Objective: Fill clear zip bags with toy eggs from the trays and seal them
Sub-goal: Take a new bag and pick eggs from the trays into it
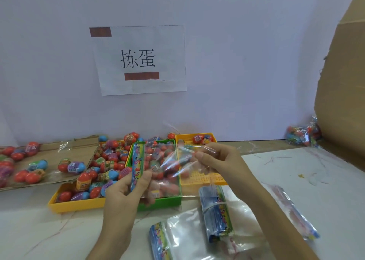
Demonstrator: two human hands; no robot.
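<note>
I hold one clear zip bag (167,161) with a colourful printed header strip above the trays. My left hand (126,190) pinches it near the strip, and my right hand (213,161) pinches its other end. Nothing shows inside the bag. Behind it stands a green tray (158,202) full of red and blue toy eggs. A yellow tray (79,204) to its left holds several more eggs (110,161). To the right, another yellow tray (205,178) has a few eggs at its far end.
Stacks of empty zip bags (215,212) lie on the white table in front of the trays. Loose eggs sit on flat cardboard (49,161) at the left. A filled bag (302,137) rests by a cardboard wall (343,82) at the right.
</note>
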